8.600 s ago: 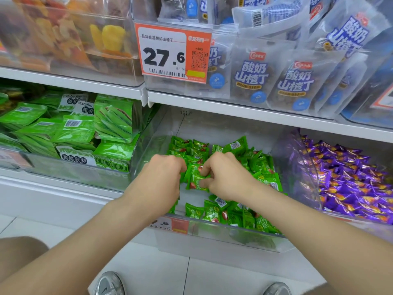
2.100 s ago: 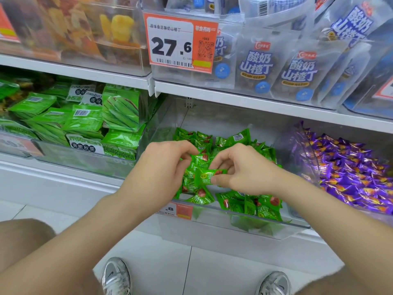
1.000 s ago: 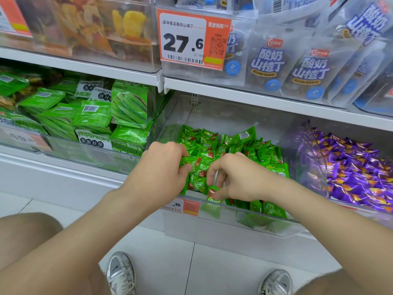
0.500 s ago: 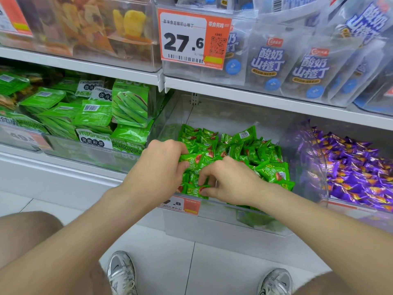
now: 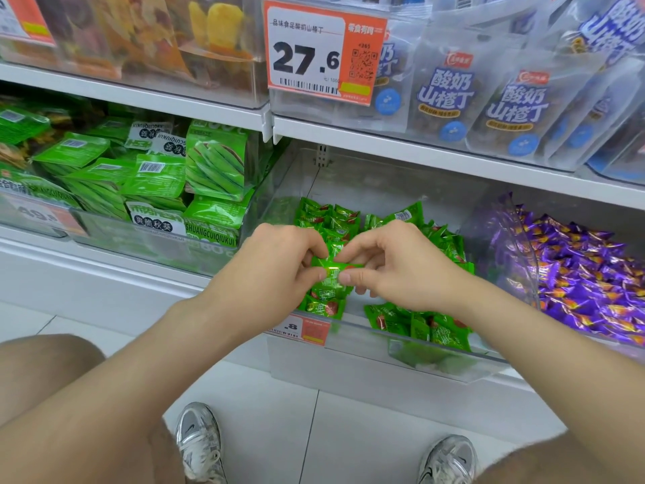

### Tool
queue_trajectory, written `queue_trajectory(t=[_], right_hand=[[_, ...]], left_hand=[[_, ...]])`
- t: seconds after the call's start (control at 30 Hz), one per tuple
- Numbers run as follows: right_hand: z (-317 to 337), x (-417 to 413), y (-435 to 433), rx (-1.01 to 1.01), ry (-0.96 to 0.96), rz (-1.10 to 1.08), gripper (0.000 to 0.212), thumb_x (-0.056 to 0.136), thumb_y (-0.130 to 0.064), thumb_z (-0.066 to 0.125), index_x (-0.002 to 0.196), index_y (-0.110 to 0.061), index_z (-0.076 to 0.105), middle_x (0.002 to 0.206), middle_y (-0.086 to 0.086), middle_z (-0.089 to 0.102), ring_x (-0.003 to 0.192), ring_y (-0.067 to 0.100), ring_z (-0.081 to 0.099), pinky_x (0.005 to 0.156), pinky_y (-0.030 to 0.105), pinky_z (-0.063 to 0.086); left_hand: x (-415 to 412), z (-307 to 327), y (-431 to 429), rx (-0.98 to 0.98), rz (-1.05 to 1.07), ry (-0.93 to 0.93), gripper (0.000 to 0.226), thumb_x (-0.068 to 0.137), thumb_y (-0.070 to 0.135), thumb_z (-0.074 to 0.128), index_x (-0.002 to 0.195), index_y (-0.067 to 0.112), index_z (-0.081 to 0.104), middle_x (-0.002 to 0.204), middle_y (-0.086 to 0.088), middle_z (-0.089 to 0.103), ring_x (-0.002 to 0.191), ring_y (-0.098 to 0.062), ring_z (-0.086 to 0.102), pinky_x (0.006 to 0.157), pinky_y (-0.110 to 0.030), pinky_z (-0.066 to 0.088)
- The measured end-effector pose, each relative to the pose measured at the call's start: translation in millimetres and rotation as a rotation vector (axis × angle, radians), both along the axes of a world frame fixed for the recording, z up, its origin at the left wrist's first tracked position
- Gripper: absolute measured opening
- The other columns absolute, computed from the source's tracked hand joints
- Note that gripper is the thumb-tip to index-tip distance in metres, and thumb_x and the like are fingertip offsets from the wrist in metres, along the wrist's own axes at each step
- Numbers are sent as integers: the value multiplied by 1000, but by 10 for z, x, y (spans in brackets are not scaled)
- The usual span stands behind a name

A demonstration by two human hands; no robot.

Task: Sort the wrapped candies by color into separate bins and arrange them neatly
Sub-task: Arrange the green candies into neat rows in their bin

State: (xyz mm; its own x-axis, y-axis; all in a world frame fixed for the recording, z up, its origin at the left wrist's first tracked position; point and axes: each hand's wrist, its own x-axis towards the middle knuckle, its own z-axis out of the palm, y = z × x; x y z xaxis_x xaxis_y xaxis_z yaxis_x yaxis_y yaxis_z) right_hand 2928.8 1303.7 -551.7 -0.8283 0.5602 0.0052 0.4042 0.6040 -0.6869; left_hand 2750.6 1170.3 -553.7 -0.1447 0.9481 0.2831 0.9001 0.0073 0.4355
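Head view — left hand [image 5: 279,270], right hand [image 5: 398,270], each in a pinch on one green candy [image 5: 333,265] — white shelf [image 5: 419,153], tiled floor [image 5: 349,431].

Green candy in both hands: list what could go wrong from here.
1. The candy is held only by a pinch of the left hand and right hand; it could slip into the loose candies.
2. The right forearm crosses the bin's low front wall; candies lying there might get nudged out.

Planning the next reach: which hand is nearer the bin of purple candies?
Right. The right hand is just left of the purple candies; the left hand lies farther left, both pinching one green candy.
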Motion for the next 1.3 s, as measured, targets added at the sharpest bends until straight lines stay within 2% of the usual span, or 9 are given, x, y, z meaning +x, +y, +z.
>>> queue_trajectory(t=[0.2,0.33,0.6,0.73,0.83,0.93,1.03,1.13,1.3], right_hand=[[-216,12,-3,-55,-307,173,15,90,-11,79,105,-12,76,81,2,78,70,12,77,72,32,65],[-283,-109,-27,52,-316,238,15,84,-17,82,98,-20,80,75,-5,78,68,2,74,69,19,59],[100,115,251,61,-168,132,9,89,-12,79,91,-21,80,75,-5,77,63,6,73,65,22,58],[309,467,351,179,-436,253,34,79,-4,75,98,-31,82,87,-16,77,83,0,71,81,24,57],[253,566,273,224,-644,351,42,79,-18,82,113,-42,78,105,-20,73,103,1,61,93,27,51],[61,516,209,389,-702,409,35,79,-35,85,111,-45,76,105,-12,69,111,14,43,89,35,39],[-4,507,229,417,-653,392,19,81,-36,85,99,-37,81,87,-17,67,104,7,40,79,30,25],[72,594,266,323,-518,307,11,85,-32,83,96,-31,80,80,-21,68,91,-2,56,80,12,37],[183,681,313,104,0,-19,8,89,-22,82,94,-25,77,85,-7,76,81,11,71,81,33,58]], left_hand=[[-82,45,-8,102,-150,219,3,95,29,68,97,28,70,91,10,61,90,-16,57,81,-40,51],[-138,62,-36,24,-218,218,3,95,32,67,94,32,70,93,13,62,91,-11,57,84,-39,51],[-106,2,-31,-46,-278,202,5,96,36,62,95,34,66,90,16,58,86,-10,60,77,-40,54],[-5,-20,29,-63,-285,203,6,97,36,61,94,34,65,89,16,59,86,-7,58,76,-40,55],[102,-19,110,-87,-291,200,7,95,37,60,91,34,65,85,17,61,81,-3,58,74,-39,55],[189,-42,200,-134,-283,198,9,94,41,59,88,36,62,82,19,62,77,1,58,72,-36,55],[222,-104,284,-265,-293,185,10,94,44,63,91,35,67,83,18,68,77,0,61,73,-35,57],[244,-115,355,-388,-292,169,10,91,46,72,91,36,73,80,16,72,78,-3,65,74,-35,58],[320,-1,450,-399,-236,-4,28,85,50,81,106,32,77,90,14,73,73,2,65,75,-24,55]])
